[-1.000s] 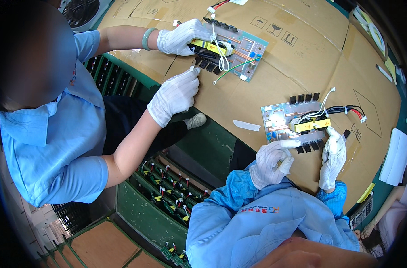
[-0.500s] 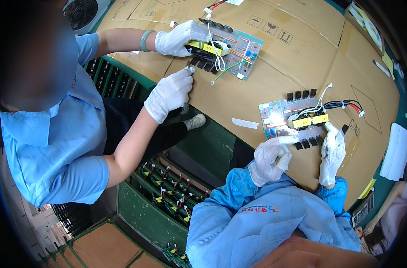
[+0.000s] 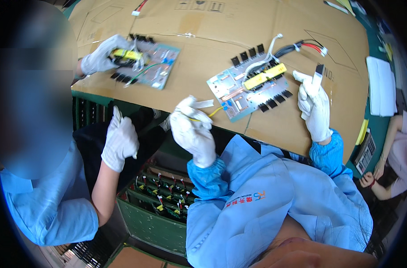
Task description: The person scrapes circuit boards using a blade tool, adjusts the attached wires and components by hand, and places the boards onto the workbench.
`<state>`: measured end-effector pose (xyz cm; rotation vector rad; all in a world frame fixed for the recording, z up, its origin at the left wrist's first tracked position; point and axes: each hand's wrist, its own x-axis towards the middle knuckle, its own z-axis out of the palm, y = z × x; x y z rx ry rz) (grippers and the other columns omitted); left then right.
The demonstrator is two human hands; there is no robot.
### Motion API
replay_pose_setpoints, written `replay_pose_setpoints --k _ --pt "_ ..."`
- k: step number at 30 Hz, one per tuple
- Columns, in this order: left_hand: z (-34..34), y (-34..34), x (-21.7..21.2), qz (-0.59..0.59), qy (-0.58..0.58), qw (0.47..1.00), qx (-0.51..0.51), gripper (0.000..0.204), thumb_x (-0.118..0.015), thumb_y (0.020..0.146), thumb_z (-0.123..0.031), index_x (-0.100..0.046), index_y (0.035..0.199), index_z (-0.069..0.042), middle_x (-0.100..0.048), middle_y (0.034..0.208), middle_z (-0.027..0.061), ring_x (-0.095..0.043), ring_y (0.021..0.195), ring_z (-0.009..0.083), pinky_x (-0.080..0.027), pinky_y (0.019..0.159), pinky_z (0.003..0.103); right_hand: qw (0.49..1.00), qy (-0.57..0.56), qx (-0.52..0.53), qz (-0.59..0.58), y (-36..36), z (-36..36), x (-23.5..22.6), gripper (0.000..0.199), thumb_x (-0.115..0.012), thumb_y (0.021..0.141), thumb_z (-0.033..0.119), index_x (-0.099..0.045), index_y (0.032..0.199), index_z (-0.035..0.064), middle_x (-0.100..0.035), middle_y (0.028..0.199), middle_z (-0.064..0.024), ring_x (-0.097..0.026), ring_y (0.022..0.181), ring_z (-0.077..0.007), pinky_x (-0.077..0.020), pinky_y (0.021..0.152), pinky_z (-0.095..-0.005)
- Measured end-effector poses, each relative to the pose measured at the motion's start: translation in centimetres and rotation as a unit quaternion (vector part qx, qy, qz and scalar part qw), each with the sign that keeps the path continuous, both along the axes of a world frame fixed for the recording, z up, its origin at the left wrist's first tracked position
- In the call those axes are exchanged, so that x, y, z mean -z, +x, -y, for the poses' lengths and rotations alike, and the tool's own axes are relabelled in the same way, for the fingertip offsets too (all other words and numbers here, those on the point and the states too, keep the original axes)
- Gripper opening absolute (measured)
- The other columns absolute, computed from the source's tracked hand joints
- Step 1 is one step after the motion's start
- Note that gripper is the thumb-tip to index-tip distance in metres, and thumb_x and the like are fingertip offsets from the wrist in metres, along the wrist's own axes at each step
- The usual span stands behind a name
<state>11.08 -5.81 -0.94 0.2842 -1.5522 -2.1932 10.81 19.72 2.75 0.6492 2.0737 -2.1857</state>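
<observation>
**Left hand lifted off board, yellow wire pinched**

Left hand (image 3: 192, 131) now raised clear of circuit board (image 3: 250, 89), clenched on yellow wire (image 3: 212, 114) plus white strip (image 3: 202, 104). Right hand (image 3: 314, 105) grasping small black-tipped part (image 3: 317, 76) beside board on cardboard surface (image 3: 239, 27). Board shifted slightly; work moving to wiring.

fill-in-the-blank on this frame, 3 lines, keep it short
1. The circuit board near the right hand lies on a sheet of ____.
2. Both of the person's hands wear white ____.
3. The left hand pinches a ____ wire that runs to the board.

Missing words: cardboard; gloves; yellow
</observation>
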Motion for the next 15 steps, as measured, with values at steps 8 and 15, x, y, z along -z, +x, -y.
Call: replay_pose_setpoints --k 8,15 --pt "-0.2 2.2 -1.4 -0.022 -0.107 0.987 0.115 0.019 -0.054 0.095 -0.017 -0.061 0.096 0.001 -0.061 0.122 0.0200 -0.056 0.068 0.0108 -0.045 0.062 0.023 0.996 0.088 -0.027 -0.016 1.9 -0.7 -1.1 0.038 -0.050 0.101 0.029 -0.061 0.126 0.0021 -0.042 0.072 0.0068 -0.027 0.055 -0.0010 -0.0205 0.046 -0.0174" --pt "-2.5 3.3 -1.9 -0.018 -0.199 0.967 0.155 0.012 -0.057 0.094 -0.007 -0.064 0.095 0.002 -0.063 0.112 0.0113 -0.056 0.073 0.0085 -0.043 0.064 0.022 0.995 0.088 -0.039 0.001 2.6 0.0 -1.8 0.039 -0.050 0.100 0.032 -0.064 0.123 0.0040 -0.043 0.072 0.0069 -0.027 0.055 -0.0006 -0.0206 0.047 -0.0177"
